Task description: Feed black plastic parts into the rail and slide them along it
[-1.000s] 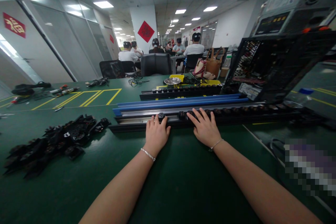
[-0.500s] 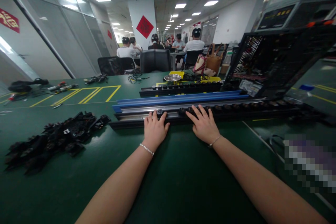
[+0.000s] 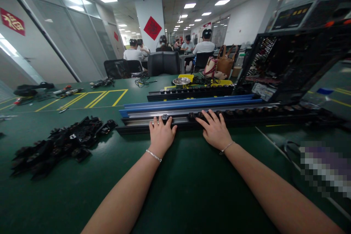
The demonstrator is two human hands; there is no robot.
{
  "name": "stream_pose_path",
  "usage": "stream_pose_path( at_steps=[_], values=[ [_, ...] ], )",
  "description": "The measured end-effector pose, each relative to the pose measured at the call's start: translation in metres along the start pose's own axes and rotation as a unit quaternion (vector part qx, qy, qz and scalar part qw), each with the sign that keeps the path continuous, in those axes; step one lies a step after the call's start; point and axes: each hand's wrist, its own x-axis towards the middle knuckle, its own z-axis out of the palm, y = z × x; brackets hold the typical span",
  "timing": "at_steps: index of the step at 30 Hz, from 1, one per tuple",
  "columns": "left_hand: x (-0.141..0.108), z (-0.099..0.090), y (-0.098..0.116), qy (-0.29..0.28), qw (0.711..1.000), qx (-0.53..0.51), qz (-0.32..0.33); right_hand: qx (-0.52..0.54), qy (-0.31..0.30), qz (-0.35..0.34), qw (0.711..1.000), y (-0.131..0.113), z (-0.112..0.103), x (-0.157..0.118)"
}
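Note:
On the near edge of a long black rail (image 3: pixel 131 129) with a metal channel, my left hand (image 3: pixel 161 134) lies with its fingers spread. Its fingertips touch a small black socket-like module (image 3: pixel 165 117) that sits alone in the channel. To the right, my right hand (image 3: pixel 217 131) is also spread, fingertips over a row of similar black modules (image 3: pixel 248 112) set along the rail. Those fingers partly cover the nearest modules. Bare channel shows between the lone module and the row. Left of the rail lies a heap of loose black parts (image 3: pixel 79 137).
Blue strips (image 3: pixel 189 102) lie just behind the rail. Farther back are another black rail (image 3: pixel 189 92), a metal bowl (image 3: pixel 181 80) and yellow trays (image 3: pixel 185 77). An opened computer case (image 3: pixel 287 65) stands at the right. Tools (image 3: pixel 71 91) lie at the far left. People sit beyond the table.
My left hand and the lone module have shifted slightly left along the rail, widening the gap to the row. My right hand stays in place. The view has swung a little.

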Motion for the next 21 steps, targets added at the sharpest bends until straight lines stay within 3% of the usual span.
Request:
stream_pose_path(
  at_steps=[21],
  values=[
    [0.0032, -0.0020, -0.0069, -0.019, 0.999, 0.005, -0.049, 0.008, 0.005, 0.002, 1.000, -0.0002, -0.0002, 0.0002]
  ],
)
